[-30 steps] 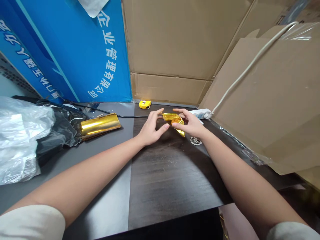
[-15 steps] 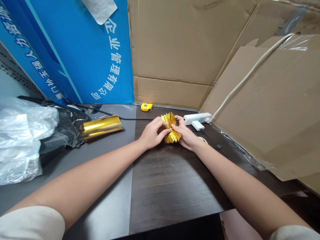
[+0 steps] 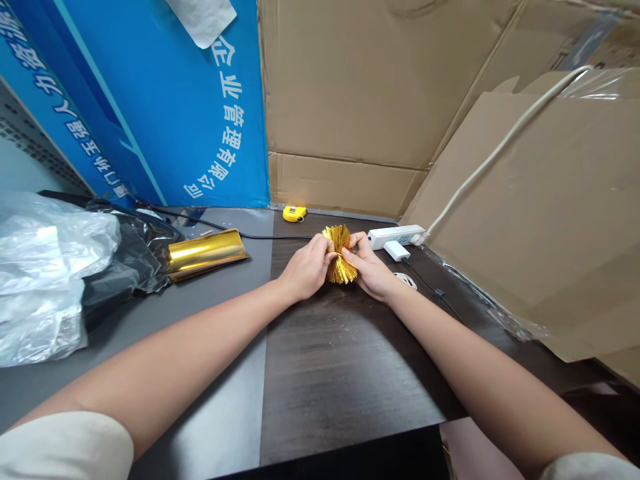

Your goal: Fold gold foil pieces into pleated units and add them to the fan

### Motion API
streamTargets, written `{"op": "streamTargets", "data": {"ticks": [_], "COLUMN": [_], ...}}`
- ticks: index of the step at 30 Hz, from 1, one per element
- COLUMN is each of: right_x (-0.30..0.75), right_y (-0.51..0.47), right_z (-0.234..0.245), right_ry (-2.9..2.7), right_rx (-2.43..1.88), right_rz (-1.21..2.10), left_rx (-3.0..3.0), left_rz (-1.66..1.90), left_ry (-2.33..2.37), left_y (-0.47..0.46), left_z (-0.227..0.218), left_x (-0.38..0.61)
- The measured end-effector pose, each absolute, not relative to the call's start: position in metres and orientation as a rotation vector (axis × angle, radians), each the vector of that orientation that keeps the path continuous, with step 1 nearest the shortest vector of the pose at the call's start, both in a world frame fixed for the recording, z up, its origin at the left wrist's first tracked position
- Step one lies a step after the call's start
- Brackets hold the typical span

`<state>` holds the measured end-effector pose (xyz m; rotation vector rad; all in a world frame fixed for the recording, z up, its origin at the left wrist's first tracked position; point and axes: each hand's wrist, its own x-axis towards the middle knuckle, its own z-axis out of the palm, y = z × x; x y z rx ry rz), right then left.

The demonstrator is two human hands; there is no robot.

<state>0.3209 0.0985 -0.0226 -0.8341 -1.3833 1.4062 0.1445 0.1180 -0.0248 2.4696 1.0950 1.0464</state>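
A gold foil pom-pom [image 3: 342, 272] with a thick fringe of narrow strips is held between my two hands, over the dark wooden part of the table. My right hand [image 3: 373, 270] grips its right side, the thumb pressed near the centre. At its left side my left hand [image 3: 309, 268] is closed, thumb and fingertips pinched together against the middle of the fringe. A thin light line seems to run between the two thumbs; I cannot make out what it is.
A roll of gold foil [image 3: 207, 255] pokes out of a black plastic bag [image 3: 120, 267], beside clear plastic [image 3: 45, 280]. Behind sits a yellow tape measure [image 3: 294, 213]. A white power strip [image 3: 395, 235] with a charger [image 3: 397, 251] stands right of my hands. Cardboard [image 3: 345, 80] walls the back.
My left fingers have closed more tightly at the pom-pom's middle. The pom-pom has turned slightly, its fringe now looking narrower, and the white coiled cable beside my right hand shows more.
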Motion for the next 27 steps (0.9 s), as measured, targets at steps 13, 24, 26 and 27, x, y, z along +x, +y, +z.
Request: {"op": "streamTargets", "data": {"ticks": [13, 24, 26, 27], "right_x": [0.323, 0.330, 0.329, 0.328], "right_y": [0.095, 0.100, 0.100, 0.099], "right_z": [-0.022, -0.022, -0.023, -0.023], "right_ry": [-1.400, -1.499, -1.518, -1.526], "right_rx": [-0.820, -0.810, -0.811, -0.813], "right_rz": [1.465, 1.384, 1.363, 1.354], "left_rx": [2.464, 2.529, 2.527, 2.522], "left_rz": [1.251, 1.372, 1.409, 1.430], "left_ry": [0.862, 0.718, 0.724, 0.732], "left_y": [0.117, 0.119, 0.117, 0.116], "left_z": [-0.023, -0.021, -0.021, -0.021], "left_x": [0.142, 0.140, 0.141, 0.142]}}
